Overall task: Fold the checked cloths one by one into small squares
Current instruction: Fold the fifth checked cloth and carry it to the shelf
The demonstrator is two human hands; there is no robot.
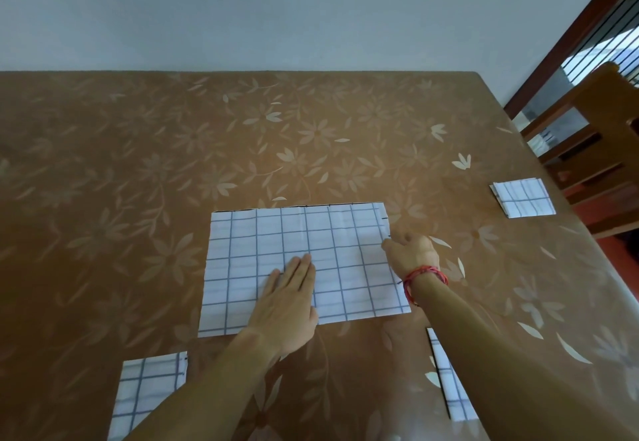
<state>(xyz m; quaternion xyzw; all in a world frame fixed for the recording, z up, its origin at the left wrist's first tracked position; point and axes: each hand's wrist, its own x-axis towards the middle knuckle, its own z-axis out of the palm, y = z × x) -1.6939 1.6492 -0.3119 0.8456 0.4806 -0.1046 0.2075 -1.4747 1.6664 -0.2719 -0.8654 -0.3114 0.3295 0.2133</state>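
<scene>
A white checked cloth [345, 243] with blue lines lies flat as a wide rectangle in the middle of the table. My left hand [288, 297] presses flat on its lower middle, fingers straight. My right hand [411, 250], with a red thread on the wrist, is at the cloth's right edge and its fingers pinch that edge. A small folded square cloth [524, 197] lies at the far right. Another checked cloth [145, 392] lies near the front left, and a further one [451, 385] shows partly under my right forearm.
The table [173, 164] wears a brown cover with a pale flower print and runs up to a grey wall. A wooden chair [594, 150] stands at the table's right side, before a window with bars.
</scene>
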